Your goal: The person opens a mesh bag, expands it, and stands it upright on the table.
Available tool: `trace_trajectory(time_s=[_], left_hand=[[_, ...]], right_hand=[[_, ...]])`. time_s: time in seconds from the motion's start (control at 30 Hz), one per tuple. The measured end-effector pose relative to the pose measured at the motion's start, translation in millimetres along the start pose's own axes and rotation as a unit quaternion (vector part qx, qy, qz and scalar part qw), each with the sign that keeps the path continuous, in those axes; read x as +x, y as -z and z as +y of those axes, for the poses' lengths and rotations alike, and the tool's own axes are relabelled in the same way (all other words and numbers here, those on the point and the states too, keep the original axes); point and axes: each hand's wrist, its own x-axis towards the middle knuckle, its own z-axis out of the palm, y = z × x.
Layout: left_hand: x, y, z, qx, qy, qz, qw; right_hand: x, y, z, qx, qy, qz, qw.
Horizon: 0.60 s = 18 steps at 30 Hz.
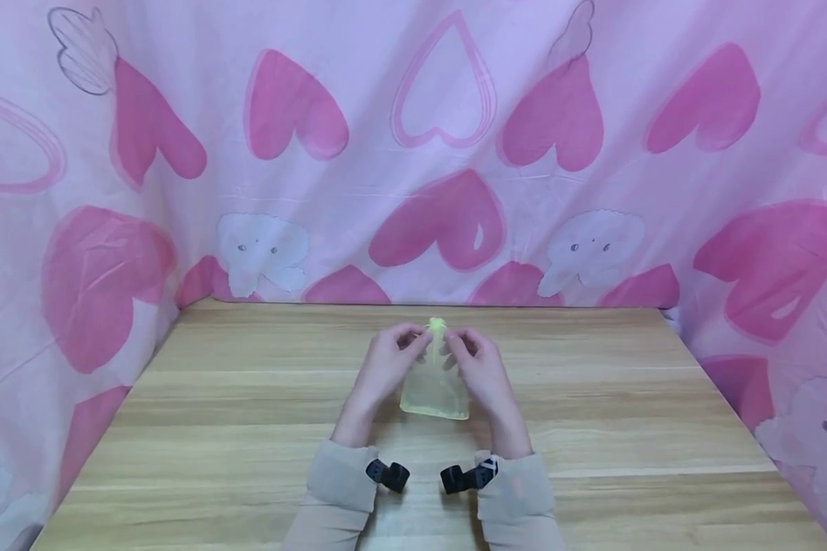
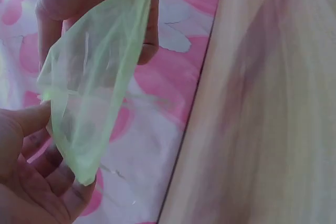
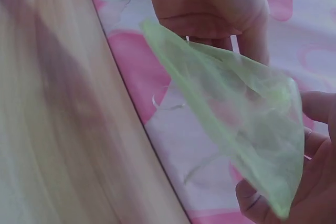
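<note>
A sheer yellow-green drawstring pouch (image 1: 434, 390) hangs between the two hands, its neck gathered at the top and its wide bottom edge toward the person. On the left of the neck, the left hand (image 1: 388, 360) pinches with thumb and forefinger. The right hand (image 1: 482, 367) does the same on the other side. In the left wrist view the pouch (image 2: 94, 77) is seen from its bottom end, with the left hand (image 2: 31, 171) at lower left. The right wrist view shows the pouch (image 3: 236, 114) beside the right hand (image 3: 310, 177). Fingertip contact is partly hidden by the fabric.
Under the hands is a wood-grain table (image 1: 214, 428). A pink curtain (image 1: 358, 184) with hearts and white cartoon animals encloses the back and both sides. Small black wrist cameras, one on the left cuff (image 1: 341, 474) and one on the right cuff, face each other.
</note>
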Motion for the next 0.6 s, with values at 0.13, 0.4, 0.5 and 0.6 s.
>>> trace_trajectory(time_s=[0.13, 0.4, 0.5, 0.6], left_hand=[[-1.7, 3.0, 8.1, 0.011, -0.032, -0.012, 0.9994], [-3.1, 4.6, 16.5, 0.038, -0.050, -0.014, 0.9979], [-5.1, 6.9, 18.2, 0.033, -0.053, -0.010, 0.9980], [-6.4, 9.2, 19.3, 0.026, -0.065, -0.005, 0.9975]], right_hand=[[-1.8, 1.7, -6.4, 0.004, 0.014, -0.001, 1.000], [-5.0, 5.3, -16.4, 0.017, 0.014, -0.007, 1.000], [-5.5, 4.5, -19.1, 0.018, 0.018, -0.012, 1.000], [-7.1, 3.8, -21.2, 0.011, 0.027, -0.003, 1.000]])
